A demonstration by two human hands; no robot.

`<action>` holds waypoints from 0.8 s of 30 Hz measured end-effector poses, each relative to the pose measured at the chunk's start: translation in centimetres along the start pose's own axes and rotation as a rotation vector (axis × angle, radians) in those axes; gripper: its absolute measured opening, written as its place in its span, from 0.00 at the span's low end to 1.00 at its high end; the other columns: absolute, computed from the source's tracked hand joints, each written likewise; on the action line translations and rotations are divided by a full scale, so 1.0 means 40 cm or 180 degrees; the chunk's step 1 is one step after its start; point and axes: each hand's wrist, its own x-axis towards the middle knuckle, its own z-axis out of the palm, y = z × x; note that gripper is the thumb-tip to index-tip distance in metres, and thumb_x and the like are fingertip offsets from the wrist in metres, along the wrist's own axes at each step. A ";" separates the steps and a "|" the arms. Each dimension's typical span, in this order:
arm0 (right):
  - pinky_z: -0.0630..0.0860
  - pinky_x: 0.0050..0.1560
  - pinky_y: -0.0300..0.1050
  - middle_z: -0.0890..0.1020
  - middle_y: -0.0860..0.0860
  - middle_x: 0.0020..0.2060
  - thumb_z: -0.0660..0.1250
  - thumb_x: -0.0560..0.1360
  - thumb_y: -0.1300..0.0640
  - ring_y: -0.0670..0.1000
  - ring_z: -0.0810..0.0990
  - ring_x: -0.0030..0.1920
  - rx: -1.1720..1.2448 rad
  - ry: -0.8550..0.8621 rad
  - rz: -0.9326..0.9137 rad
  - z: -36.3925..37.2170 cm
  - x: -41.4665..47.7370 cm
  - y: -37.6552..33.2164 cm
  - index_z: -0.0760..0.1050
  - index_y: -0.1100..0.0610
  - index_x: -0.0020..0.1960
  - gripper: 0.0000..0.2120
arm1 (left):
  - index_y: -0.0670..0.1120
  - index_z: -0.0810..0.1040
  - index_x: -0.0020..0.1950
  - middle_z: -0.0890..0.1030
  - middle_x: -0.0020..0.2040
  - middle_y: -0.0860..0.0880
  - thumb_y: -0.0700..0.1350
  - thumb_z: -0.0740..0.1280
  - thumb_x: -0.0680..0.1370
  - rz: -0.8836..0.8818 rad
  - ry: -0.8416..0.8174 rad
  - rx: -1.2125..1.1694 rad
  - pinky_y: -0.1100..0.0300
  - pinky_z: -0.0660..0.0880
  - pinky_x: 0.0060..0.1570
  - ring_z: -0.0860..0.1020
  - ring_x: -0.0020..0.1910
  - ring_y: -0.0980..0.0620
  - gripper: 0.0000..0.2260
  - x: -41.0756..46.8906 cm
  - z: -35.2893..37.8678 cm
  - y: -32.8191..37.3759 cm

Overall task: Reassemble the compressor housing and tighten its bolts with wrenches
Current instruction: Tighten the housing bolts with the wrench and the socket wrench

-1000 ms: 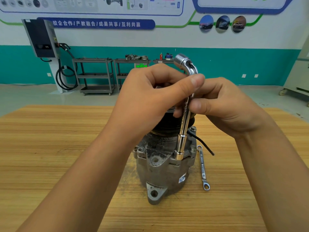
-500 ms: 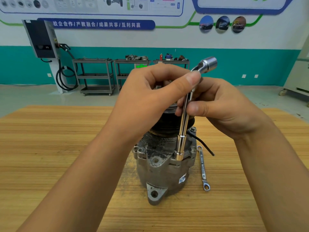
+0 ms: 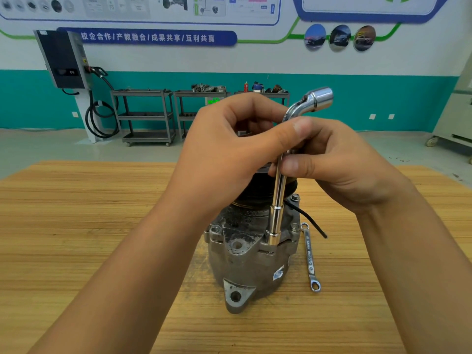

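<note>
Wooden table; hands hide compressor top, socket wrench shaft.

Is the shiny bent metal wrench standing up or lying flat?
Standing up. The shiny L-shaped socket wrench rises nearly straight from a bolt on the grey metal compressor, gripped by the left hand and right hand.

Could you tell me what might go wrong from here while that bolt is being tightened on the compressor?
Both hands, left and right, pinch the L-shaped socket wrench high on its shaft, so the socket could tilt and slip off the bolt. The compressor stands unclamped on the wooden table and might twist or tip. The flat wrench lying beside it could get knocked.
</note>
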 end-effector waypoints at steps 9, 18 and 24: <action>0.76 0.43 0.34 0.84 0.46 0.36 0.72 0.62 0.52 0.44 0.83 0.40 0.0137 -0.0194 0.0002 0.001 -0.002 -0.007 0.84 0.51 0.41 0.08 | 0.45 0.82 0.44 0.80 0.33 0.49 0.45 0.70 0.71 -0.0018 -0.0202 -0.0177 0.64 0.74 0.32 0.76 0.31 0.50 0.05 0.000 -0.009 -0.002; 0.76 0.47 0.35 0.85 0.48 0.40 0.69 0.67 0.53 0.46 0.82 0.48 0.0100 -0.0228 0.0084 -0.008 -0.007 -0.009 0.85 0.55 0.42 0.09 | 0.45 0.82 0.45 0.79 0.32 0.47 0.44 0.67 0.73 -0.0025 -0.0329 -0.0244 0.63 0.72 0.30 0.73 0.25 0.50 0.05 0.004 -0.012 -0.008; 0.77 0.43 0.34 0.85 0.47 0.36 0.69 0.64 0.54 0.45 0.84 0.40 0.0247 -0.0225 0.0095 -0.003 -0.006 -0.010 0.85 0.52 0.41 0.08 | 0.48 0.82 0.46 0.77 0.30 0.52 0.44 0.65 0.75 0.0063 -0.0425 -0.0107 0.59 0.71 0.37 0.74 0.28 0.52 0.07 0.006 -0.015 -0.008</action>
